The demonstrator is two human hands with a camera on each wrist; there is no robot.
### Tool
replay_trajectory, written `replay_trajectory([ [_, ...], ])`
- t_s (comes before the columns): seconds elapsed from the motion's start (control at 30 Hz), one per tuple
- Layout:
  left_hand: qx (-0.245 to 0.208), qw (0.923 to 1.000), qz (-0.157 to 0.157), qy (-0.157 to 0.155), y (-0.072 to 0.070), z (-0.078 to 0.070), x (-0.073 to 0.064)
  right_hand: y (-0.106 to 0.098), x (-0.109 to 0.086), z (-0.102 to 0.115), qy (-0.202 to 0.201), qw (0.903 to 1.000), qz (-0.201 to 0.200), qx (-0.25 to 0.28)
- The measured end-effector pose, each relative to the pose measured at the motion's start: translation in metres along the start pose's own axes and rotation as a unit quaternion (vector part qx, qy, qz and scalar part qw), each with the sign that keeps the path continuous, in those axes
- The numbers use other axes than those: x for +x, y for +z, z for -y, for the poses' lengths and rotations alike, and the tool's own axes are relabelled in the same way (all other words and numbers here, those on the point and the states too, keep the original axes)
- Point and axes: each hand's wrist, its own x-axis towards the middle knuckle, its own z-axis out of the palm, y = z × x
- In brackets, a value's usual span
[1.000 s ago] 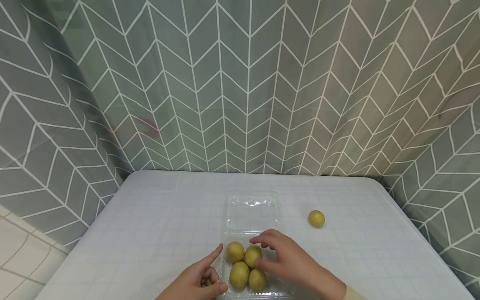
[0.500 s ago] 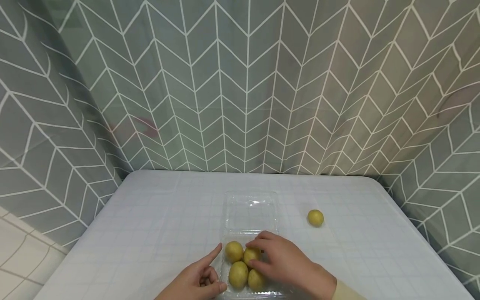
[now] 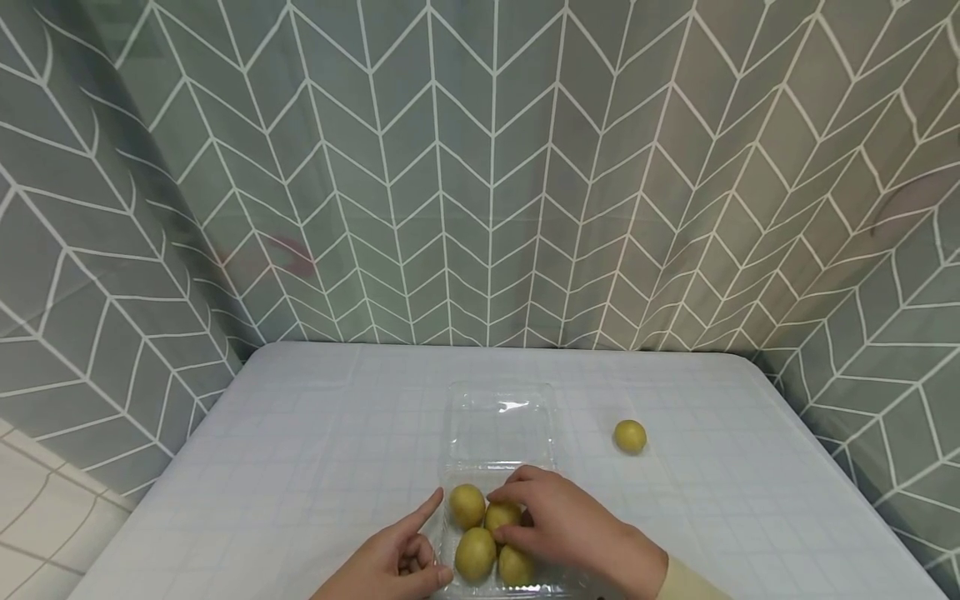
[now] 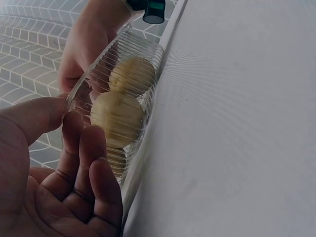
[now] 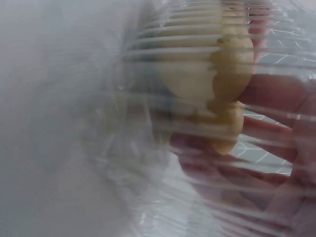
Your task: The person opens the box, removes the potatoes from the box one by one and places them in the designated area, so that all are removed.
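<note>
An open clear plastic clamshell box (image 3: 468, 477) stands at the table's near edge, its lid (image 3: 501, 429) folded back flat behind it. Several round yellow fruits lie inside. At the box's left side, my left hand (image 3: 397, 557) pinches the rim (image 4: 79, 89) between thumb and fingertips, its index finger stretched forward. My right hand (image 3: 558, 521) reaches in from the right, thumb and fingers curled round the back right fruit (image 3: 502, 512). Beside that one sit the back left fruit (image 3: 467, 505) and front left fruit (image 3: 476, 554); the hand partly covers the front right fruit (image 3: 516, 567).
Another yellow fruit (image 3: 630, 436) lies apart on the white checked tablecloth (image 3: 337, 450), to the right of the lid. Grey patterned curtains (image 3: 480, 208) hang behind the table and at both sides.
My right hand has moved slightly left and closed its thumb and fingers round the back right fruit. The left hand stays at the box's rim.
</note>
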Motion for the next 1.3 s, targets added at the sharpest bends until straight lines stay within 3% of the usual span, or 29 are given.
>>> replay_trajectory([
  [0.43, 0.006, 1.0, -0.002, -0.001, 0.0, 0.0, 0.0, -0.008, 0.008, 0.005, 0.021, 0.9979, 0.061, 0.011],
  [0.67, 0.011, 0.9999, -0.006, 0.008, 0.001, 0.0, 0.0, -0.007, 0.007, 0.001, 0.013, 0.9978, 0.046, 0.046],
  [0.83, 0.009, 0.9999, -0.004, 0.011, 0.001, 0.0, -0.001, -0.007, 0.003, -0.002, -0.017, 0.9979, 0.027, 0.056],
  [0.97, 0.011, 0.9999, -0.007, 0.01, 0.001, 0.0, 0.0, -0.007, -0.001, -0.005, -0.026, 0.995, 0.012, 0.095],
  [1.2, 0.012, 0.9999, -0.008, 0.007, 0.0, 0.002, 0.0, -0.007, -0.003, -0.013, 0.03, 0.9826, 0.021, 0.182],
  [1.3, 0.009, 0.9999, -0.008, 0.003, 0.0, 0.002, 0.0, -0.007, -0.002, -0.015, 0.036, 0.9783, 0.027, 0.202],
])
